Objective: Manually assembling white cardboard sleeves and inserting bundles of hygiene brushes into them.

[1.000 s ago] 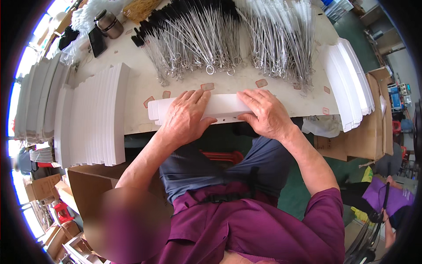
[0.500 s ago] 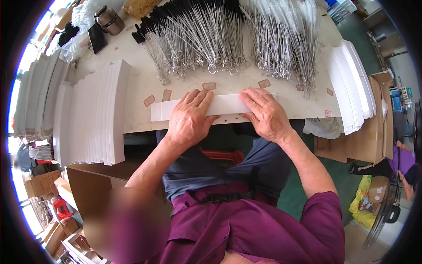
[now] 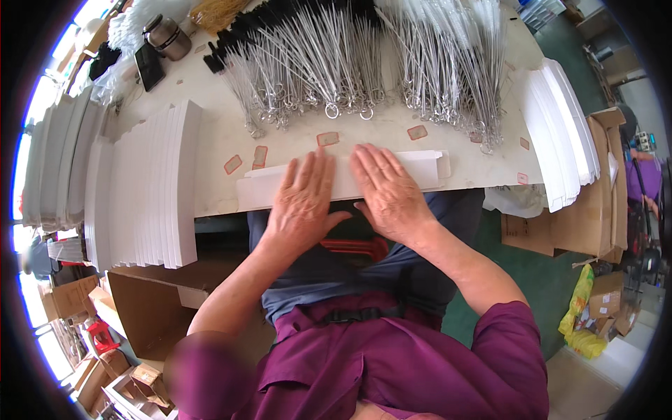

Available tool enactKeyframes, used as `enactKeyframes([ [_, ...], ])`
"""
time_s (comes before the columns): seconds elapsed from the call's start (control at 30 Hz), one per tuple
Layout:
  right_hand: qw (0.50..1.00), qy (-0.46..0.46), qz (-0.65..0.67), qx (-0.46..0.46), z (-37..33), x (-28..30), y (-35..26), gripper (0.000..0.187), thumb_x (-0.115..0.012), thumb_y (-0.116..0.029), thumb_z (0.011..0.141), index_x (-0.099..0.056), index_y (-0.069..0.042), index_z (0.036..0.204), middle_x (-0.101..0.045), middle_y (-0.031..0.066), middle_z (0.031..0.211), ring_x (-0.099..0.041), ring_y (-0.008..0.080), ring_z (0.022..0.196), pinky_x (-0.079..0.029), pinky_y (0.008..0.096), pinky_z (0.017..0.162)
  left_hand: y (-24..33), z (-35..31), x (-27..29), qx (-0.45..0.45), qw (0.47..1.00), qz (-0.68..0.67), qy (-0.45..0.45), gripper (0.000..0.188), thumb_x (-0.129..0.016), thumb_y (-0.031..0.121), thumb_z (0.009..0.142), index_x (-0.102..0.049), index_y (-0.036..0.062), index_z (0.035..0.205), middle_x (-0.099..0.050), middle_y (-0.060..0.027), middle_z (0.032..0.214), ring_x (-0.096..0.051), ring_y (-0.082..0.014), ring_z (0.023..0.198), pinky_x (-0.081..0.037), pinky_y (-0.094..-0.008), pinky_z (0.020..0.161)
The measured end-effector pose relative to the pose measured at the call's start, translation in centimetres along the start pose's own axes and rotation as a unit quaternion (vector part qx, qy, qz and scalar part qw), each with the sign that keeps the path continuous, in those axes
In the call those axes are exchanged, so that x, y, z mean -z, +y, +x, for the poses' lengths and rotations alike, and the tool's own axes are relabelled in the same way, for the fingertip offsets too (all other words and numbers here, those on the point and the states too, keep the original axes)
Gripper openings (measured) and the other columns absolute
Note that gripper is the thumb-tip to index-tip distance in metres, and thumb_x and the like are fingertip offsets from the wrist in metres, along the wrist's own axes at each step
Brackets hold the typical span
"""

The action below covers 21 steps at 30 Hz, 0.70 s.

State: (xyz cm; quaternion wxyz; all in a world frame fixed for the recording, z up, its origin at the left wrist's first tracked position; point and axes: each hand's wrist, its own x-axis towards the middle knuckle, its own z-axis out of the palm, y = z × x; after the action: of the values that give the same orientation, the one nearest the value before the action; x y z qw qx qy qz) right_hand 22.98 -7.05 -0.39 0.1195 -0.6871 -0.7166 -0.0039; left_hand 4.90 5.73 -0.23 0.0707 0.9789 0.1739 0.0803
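Observation:
A long white cardboard box [image 3: 417, 169] lies along the table's front edge, with its flaps showing at the right end. Both palms are pressed down on it. My left hand [image 3: 299, 199] rests flat across its left half, fingers stretched and thumb pointing right. Close beside it, my right hand [image 3: 392, 190] lies flat over the middle, its fingers also straight and its thumb toward the left one. Neither hand grips anything. The part of the box beneath the hands is hidden.
At the back lie a pile of black-bristled wire brushes [image 3: 315, 59] and one of white-bristled brushes [image 3: 451, 77]. Stacked white cartons stand at the left [image 3: 150, 189] and right [image 3: 556, 136]. A steel flask [image 3: 168, 38] and a dark phone [image 3: 149, 66] sit far left. Brown boxes [image 3: 588, 203] stand lower right.
My right hand has moved left, nearer the left hand, and its fingers have straightened. The box now shows a wider face, and its right-end flaps have come into view.

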Motion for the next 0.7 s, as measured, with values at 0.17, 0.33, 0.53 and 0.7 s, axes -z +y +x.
enactKeyframes([
  [0.17,0.994,0.012,-0.044,-0.104,-4.8,1.4,4.5,0.081,-0.071,-0.026,0.090,-0.035,0.009,0.154,-0.039,0.0232,0.161,-0.037,0.0365,0.150,-0.024,0.0492,0.127,-3.8,-3.3,1.0,0.058,0.998,0.016,0.018,0.100,-0.086,0.038,0.079,-0.037,-0.0060,0.154,-0.039,-0.0288,0.160,-0.037,-0.0438,0.149,-0.027,-0.0565,0.123],
  [0.33,0.991,0.038,-0.056,-0.118,-5.1,1.0,4.4,0.089,-0.074,-0.038,0.090,-0.034,0.008,0.155,-0.036,0.0221,0.162,-0.035,0.0357,0.151,-0.024,0.0492,0.127,-4.8,-4.4,1.0,0.079,0.996,0.030,0.036,0.097,-0.086,0.033,0.078,-0.038,-0.0090,0.152,-0.040,-0.0295,0.158,-0.039,-0.0465,0.146,-0.029,-0.0579,0.121],
  [0.53,0.995,0.061,-0.005,-0.080,-5.9,2.5,5.3,0.077,-0.077,-0.031,0.088,-0.046,0.005,0.149,-0.047,0.0189,0.155,-0.042,0.0336,0.147,-0.030,0.0489,0.124,-5.2,-5.5,1.5,0.069,0.994,0.046,0.066,0.090,-0.085,0.032,0.080,-0.044,-0.0109,0.147,-0.046,-0.0297,0.154,-0.045,-0.0480,0.141,-0.032,-0.0577,0.119],
  [0.7,0.994,0.110,0.001,0.003,-6.8,3.5,5.4,0.052,-0.079,-0.008,0.075,-0.068,0.000,0.125,-0.067,0.0133,0.130,-0.060,0.0318,0.128,-0.043,0.0477,0.115,-2.7,-5.3,5.9,0.038,0.999,0.003,-0.029,0.077,-0.085,0.032,0.080,-0.054,-0.0102,0.136,-0.058,-0.0296,0.141,-0.052,-0.0455,0.134,-0.037,-0.0539,0.117],
])
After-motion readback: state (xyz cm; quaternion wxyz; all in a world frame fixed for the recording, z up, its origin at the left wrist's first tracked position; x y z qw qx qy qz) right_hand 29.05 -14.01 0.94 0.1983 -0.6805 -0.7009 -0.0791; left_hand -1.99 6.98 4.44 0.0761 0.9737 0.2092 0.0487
